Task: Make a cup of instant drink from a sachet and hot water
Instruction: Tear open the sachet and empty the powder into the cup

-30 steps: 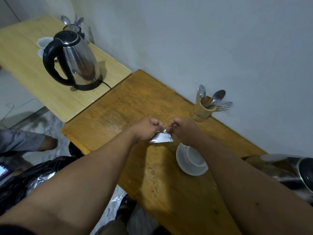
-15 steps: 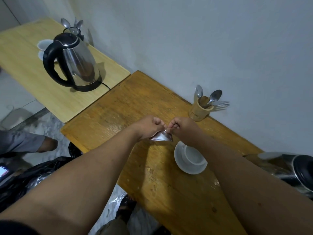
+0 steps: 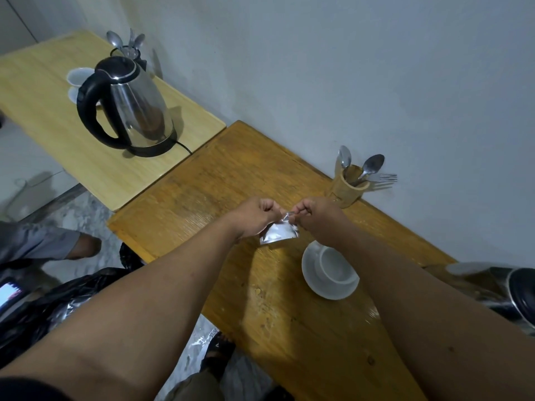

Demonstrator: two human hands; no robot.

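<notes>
A small silver sachet (image 3: 278, 233) hangs between my two hands above the brown wooden table (image 3: 220, 180). My left hand (image 3: 254, 214) pinches its top left corner. My right hand (image 3: 318, 217) pinches the top right corner, where the foil is crumpled. Just below and right of the sachet sits a white cup (image 3: 333, 266) on a white saucer (image 3: 315, 280), and the cup looks empty. A steel kettle with a black handle (image 3: 130, 105) stands on its base on the lighter table to the left.
A wooden holder with spoons and a fork (image 3: 350, 189) stands by the wall behind my right hand. Another steel kettle (image 3: 503, 293) shows partly at the right edge. The light table (image 3: 43, 117) carries white cups (image 3: 78, 79) and a second cutlery holder (image 3: 127, 47). A person's leg (image 3: 43, 244) and a black bag (image 3: 58, 302) are at the left.
The sachet has swung from nearly flat to hanging lower between my hands, and its top right corner now looks crumpled. Both hands stay in about the same place.
</notes>
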